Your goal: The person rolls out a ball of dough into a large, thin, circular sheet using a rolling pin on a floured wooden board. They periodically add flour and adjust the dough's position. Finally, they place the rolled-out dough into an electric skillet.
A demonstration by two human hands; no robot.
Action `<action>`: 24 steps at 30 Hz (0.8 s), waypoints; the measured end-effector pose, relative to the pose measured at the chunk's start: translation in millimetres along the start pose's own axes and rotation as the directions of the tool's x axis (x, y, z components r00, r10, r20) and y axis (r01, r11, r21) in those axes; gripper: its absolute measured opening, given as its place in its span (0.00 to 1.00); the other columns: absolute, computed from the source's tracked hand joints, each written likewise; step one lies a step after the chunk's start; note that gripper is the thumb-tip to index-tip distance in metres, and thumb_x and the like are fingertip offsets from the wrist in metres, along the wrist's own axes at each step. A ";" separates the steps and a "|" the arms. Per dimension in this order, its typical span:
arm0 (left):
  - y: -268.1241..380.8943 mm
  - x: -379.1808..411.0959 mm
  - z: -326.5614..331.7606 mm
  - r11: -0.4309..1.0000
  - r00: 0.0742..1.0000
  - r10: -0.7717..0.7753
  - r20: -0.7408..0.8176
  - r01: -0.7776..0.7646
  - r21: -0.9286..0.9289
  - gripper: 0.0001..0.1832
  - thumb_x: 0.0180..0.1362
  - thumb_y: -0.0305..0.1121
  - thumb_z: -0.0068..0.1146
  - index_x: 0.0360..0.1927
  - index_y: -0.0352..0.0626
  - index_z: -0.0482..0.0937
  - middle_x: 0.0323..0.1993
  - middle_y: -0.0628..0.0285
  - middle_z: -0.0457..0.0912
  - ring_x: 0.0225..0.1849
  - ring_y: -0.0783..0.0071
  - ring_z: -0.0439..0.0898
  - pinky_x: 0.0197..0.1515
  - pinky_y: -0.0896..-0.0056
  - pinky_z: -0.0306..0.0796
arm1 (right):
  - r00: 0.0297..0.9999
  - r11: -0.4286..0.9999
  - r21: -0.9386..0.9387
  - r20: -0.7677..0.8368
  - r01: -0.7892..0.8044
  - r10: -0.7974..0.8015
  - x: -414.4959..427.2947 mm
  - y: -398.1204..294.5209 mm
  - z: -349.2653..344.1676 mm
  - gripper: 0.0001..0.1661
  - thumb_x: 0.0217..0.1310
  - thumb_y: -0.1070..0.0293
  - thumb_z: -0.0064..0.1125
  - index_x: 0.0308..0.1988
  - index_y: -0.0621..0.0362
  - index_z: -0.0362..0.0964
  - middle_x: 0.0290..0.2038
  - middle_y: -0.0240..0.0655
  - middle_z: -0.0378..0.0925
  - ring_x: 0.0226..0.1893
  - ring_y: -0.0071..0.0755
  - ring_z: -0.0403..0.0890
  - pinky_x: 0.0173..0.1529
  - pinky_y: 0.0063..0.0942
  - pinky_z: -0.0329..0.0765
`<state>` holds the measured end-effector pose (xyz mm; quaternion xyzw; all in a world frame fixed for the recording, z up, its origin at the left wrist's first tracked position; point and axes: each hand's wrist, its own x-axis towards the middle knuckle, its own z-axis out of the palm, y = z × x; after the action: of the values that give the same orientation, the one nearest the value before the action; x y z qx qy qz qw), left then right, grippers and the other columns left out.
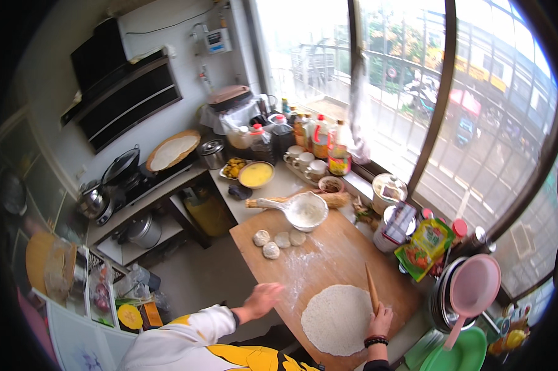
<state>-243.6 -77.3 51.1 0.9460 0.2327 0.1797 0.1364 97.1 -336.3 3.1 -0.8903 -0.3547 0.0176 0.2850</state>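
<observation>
A thin round sheet of dough [337,320] lies on the floured wooden board [325,269]. My right hand [380,321], with dark beads at the wrist, grips the near end of a tapered wooden rolling pin [371,285] at the sheet's right edge. To the left, my left hand [263,299] is held beside the board's edge with nothing in it. Several dough balls and flattened pieces [271,250] sit toward the board's far left. Behind them a white long-handled bowl of flour [306,211] stands at the board's far edge.
A bowl of yellow liquid [256,175], cups [316,169] and bottles [320,139] stand beyond the board. Along the right are a yellow-green packet [425,248], a pink strainer [474,285] and a green basin [459,352]. A flatbread on a round tray [174,150] rests by the stove.
</observation>
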 end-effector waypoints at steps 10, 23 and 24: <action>-155.5 -273.9 -12.0 0.551 0.505 -0.814 -0.286 0.827 -0.109 0.15 0.66 0.29 0.50 0.53 0.34 0.76 0.56 0.48 0.73 0.57 0.51 0.74 0.60 0.53 0.67 | 0.973 0.972 0.100 0.116 -0.213 0.201 8.0 -116.4 68.8 0.30 0.60 0.71 0.62 0.62 0.57 0.66 0.51 0.53 0.72 0.54 0.58 0.73 0.62 0.45 0.71; -369.6 -380.2 -116.9 0.554 0.481 -0.819 -0.314 0.804 -0.215 0.27 0.65 0.50 0.54 0.57 0.40 0.80 0.65 0.44 0.72 0.62 0.50 0.74 0.63 0.51 0.66 | 0.765 0.777 0.226 -0.158 -0.588 0.625 56.5 -274.9 193.4 0.41 0.51 0.75 0.69 0.64 0.54 0.61 0.56 0.51 0.67 0.58 0.58 0.71 0.62 0.46 0.71; -371.9 -368.7 -132.0 0.566 0.489 -0.809 -0.326 0.797 -0.208 0.24 0.66 0.47 0.53 0.57 0.40 0.80 0.63 0.45 0.73 0.61 0.49 0.74 0.62 0.51 0.67 | 0.770 0.799 0.235 -0.220 -0.554 0.599 57.0 -279.1 198.6 0.41 0.51 0.75 0.68 0.64 0.54 0.62 0.55 0.49 0.68 0.58 0.57 0.72 0.63 0.46 0.70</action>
<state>-747.4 83.2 -59.3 0.6707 0.6653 0.2811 0.1692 -80.2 -37.9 -8.3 -0.9238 -0.0167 0.0043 0.3826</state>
